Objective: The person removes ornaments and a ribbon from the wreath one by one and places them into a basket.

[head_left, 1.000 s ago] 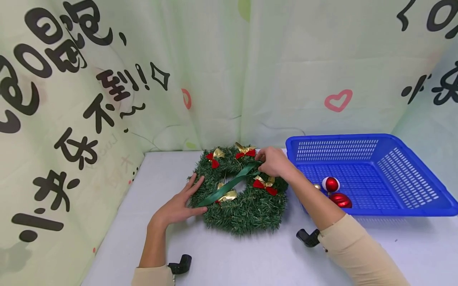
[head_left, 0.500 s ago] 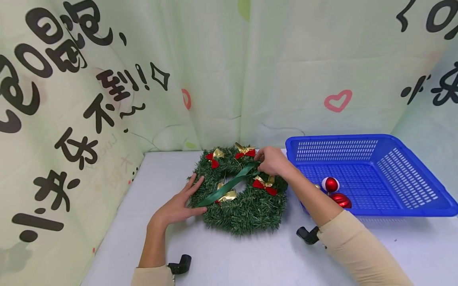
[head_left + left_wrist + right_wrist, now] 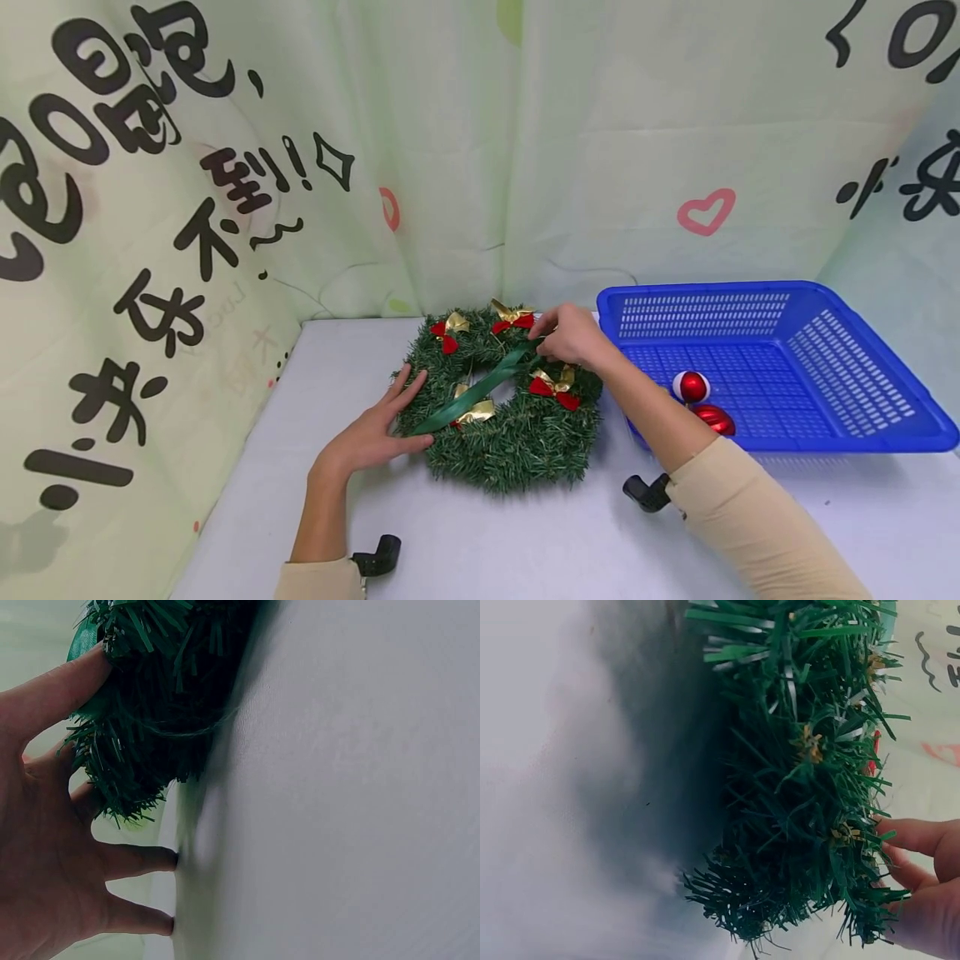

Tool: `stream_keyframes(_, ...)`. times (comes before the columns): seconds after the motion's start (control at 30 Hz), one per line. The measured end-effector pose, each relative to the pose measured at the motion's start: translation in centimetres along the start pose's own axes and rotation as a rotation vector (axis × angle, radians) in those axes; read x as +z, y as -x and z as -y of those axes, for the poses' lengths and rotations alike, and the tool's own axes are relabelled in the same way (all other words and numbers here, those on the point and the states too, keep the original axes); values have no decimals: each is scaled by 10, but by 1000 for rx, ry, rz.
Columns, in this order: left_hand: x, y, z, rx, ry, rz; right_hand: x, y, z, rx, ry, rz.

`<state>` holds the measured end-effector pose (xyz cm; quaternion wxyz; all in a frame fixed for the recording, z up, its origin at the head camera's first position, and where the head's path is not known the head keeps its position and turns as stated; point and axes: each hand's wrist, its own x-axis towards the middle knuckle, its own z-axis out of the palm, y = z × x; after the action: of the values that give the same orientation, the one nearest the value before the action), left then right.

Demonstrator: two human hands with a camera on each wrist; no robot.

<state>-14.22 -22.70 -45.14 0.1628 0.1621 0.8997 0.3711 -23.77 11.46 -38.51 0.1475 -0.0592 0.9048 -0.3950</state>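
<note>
A green wreath with several red and gold bows lies on the white table. A green ribbon runs diagonally across it, over the centre hole. My left hand rests at the wreath's left edge with fingers spread. In the left wrist view, its thumb presses near the ribbon's lower end, and two fingertips touch the table. At the upper right of the wreath, my right hand pinches the ribbon's other end. The right wrist view shows its fingers at the wreath's far side, partly hidden by needles.
A blue plastic basket stands right of the wreath, with red ornaments and a red-and-white ball inside. My right forearm passes in front of its near left corner. Printed curtains hang behind and to the left.
My right hand has shifted slightly left with the ribbon end, and the ribbon's upper part looks more twisted. My left hand has stayed in place.
</note>
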Motion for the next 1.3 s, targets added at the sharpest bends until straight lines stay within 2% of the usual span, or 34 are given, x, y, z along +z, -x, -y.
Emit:
stream_keyframes(0.3, 0, 1, 1, -6, 4, 2, 0, -1, 0, 7, -159, 10)
stream_keyframes(0.63, 0, 0, 1, -1, 2, 1, -5, 3, 2, -19, -433, 85)
stream_keyframes(0.83, -1, 1, 0, 5, 2, 2, -10, 8, 3, -14, -512, 105)
stream_keyframes(1.3, -1, 2, -1, 6, -11, 5, -27, 26, 4, -10, -600, 72)
